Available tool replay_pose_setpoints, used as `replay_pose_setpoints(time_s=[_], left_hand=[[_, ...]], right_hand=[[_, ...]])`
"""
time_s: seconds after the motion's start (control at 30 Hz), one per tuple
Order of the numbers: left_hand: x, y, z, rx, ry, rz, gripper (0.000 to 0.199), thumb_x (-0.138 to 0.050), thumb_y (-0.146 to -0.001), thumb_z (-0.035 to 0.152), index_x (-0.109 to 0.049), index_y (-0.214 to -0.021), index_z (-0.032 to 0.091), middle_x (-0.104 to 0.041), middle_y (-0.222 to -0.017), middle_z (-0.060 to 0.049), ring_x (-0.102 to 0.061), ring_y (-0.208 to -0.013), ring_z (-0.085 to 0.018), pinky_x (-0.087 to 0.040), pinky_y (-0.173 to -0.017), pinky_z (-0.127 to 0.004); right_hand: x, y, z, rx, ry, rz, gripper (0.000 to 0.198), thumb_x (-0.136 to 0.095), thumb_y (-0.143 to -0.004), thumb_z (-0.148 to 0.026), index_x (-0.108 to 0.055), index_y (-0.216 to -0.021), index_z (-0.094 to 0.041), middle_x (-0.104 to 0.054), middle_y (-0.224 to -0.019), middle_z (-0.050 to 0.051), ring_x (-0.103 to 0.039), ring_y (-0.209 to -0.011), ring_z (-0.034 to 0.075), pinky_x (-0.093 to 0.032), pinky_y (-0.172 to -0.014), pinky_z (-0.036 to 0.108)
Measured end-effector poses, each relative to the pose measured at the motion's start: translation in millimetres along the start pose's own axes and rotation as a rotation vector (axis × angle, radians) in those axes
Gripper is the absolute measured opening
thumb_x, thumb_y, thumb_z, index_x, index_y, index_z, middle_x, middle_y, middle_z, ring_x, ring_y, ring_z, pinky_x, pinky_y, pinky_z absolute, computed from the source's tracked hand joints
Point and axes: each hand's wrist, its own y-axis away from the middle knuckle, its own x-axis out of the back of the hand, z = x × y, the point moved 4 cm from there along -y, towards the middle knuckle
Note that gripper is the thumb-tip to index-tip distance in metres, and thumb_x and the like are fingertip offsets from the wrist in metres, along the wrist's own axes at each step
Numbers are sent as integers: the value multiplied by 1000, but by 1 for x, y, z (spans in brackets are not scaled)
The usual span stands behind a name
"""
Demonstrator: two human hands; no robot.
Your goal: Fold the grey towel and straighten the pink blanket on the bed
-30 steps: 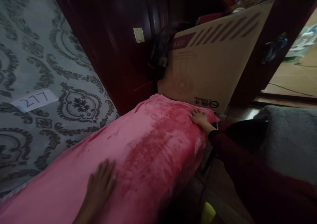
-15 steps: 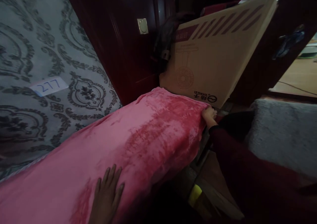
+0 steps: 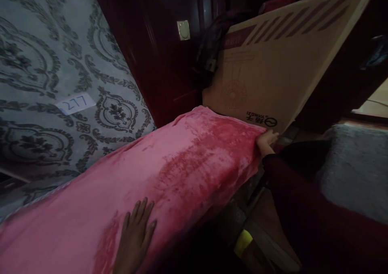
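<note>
A pink plush cover (image 3: 145, 165) lies over a long, low piece of furniture beside the wall; what it covers is hidden. Its nap shows darker red patches towards the far end. My left hand (image 3: 135, 229) rests flat on the near part of the cover, fingers spread. At the far right corner, my right hand (image 3: 268, 140) has its fingers closed round the cover's edge. Part of those fingers is hidden behind the corner.
A large cardboard box (image 3: 266, 68) stands just past the cover's far end. Behind it is a dark red wooden panel (image 3: 157, 64) with a switch (image 3: 183, 30). A paper label (image 3: 75, 103) sticks to the patterned wall. Grey fluffy fabric (image 3: 357, 169) lies right.
The whole view has shifted, so things sit farther right in the picture. Both hands stay at about the same places on the cover.
</note>
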Motion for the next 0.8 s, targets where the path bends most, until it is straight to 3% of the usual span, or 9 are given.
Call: replay_pose_setpoints(time_s=[0.07,0.1,0.2,0.27,0.33,0.53,0.8], left_hand=[[5,-1,5,13,4,-43,52,-41,-102,41,-57,-149,26,-47,-160,-10,-39,-152,-31,-30,-123,-61],[8,-2,9,18,6,-69,53,-41,-102,41,-56,-150,25,-46,-161,-10,-38,-152,-31,-30,-123,-61],[18,-4,19,35,17,-141,55,-40,-103,43,-52,-153,23,-41,-164,-12,-33,-155,-32,-27,-124,-62],[23,-5,26,55,23,-176,55,-41,-104,43,-49,-155,24,-38,-165,-11,-30,-156,-32,-25,-125,-61],[26,-7,31,79,18,-204,56,-42,-104,43,-47,-156,24,-37,-166,-11,-29,-157,-32,-24,-125,-62],[34,3,38,211,-68,-254,60,-43,-104,45,-41,-160,23,-31,-168,-12,-26,-157,-33,-22,-125,-64],[58,61,-2,454,-194,-281,61,-38,-105,44,-39,-161,19,-27,-169,-14,-24,-158,-35,-24,-123,-64]], right_hand=[[0,17,-14,29,20,-29,40,-44,-100,-18,-61,-136,-9,-49,-144,27,-53,-126,38,-52,-94,55],[-1,29,-23,81,18,-55,44,-45,-99,-18,-60,-140,-11,-45,-151,25,-48,-132,38,-49,-100,55],[-10,73,-55,408,25,-222,51,-48,-102,-33,-53,-151,-23,-36,-164,12,-37,-144,33,-38,-114,52],[-19,103,-66,602,108,-374,54,-42,-105,-44,-48,-156,-25,-36,-165,11,-34,-147,34,-32,-118,58],[-26,124,-67,694,226,-490,57,-35,-107,-48,-45,-158,-25,-37,-165,12,-31,-149,36,-27,-119,64],[-30,131,-58,706,295,-527,61,-28,-107,-52,-41,-161,-25,-34,-166,12,-31,-150,36,-29,-117,66],[-20,133,-62,693,327,-577,62,-27,-108,-49,-37,-163,-22,-30,-168,13,-30,-151,37,-28,-118,65]])
